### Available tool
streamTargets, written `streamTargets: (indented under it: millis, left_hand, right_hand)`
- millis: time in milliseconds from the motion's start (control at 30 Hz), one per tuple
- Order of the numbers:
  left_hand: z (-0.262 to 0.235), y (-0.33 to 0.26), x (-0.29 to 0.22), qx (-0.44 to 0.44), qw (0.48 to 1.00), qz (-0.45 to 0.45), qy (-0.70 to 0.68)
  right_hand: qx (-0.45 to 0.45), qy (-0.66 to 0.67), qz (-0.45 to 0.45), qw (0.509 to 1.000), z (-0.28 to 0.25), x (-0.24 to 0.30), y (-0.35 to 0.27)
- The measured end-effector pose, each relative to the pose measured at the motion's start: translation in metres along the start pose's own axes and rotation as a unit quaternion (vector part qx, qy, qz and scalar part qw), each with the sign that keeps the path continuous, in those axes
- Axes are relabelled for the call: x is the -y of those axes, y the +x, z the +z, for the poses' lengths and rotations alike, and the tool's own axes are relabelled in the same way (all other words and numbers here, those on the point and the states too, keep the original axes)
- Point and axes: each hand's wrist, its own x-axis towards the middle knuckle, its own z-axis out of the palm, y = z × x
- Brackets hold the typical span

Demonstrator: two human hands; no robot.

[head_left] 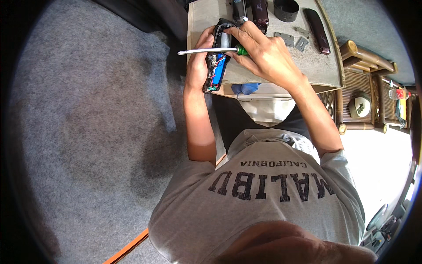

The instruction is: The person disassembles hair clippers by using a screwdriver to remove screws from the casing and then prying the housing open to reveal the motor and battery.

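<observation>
L hand (197, 70) grips opened clipper (217, 66); R hand (268, 53) grasps s/driver (206, 51), fingertips at clipper's top. Prob. internals work; next calls for steady L hold.

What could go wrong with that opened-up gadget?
Maybe a few things. The screwdriver sits across the opened gadget, so its metal shaft could slip and snag the exposed wires. The left grip holds the gadget by the table's corner, so a slip might drop it on the carpet. And the loose metal plates could get knocked away.
</observation>
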Motion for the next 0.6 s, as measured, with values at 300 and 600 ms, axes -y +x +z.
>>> streamTargets:
  millis: [300, 600]
  left_hand:
    - [-0.003, -0.001, 0.004, -0.033, 0.999, 0.031, 0.004]
    - [0.012, -0.004, -0.005, -0.001, 0.998, 0.055, 0.04]
  right_hand:
    - [-0.005, 0.03, 0.002, 1.0, -0.004, 0.004, 0.004]
    - [-0.002, 0.226, 0.257, 0.94, 0.009, 0.014, 0.011]
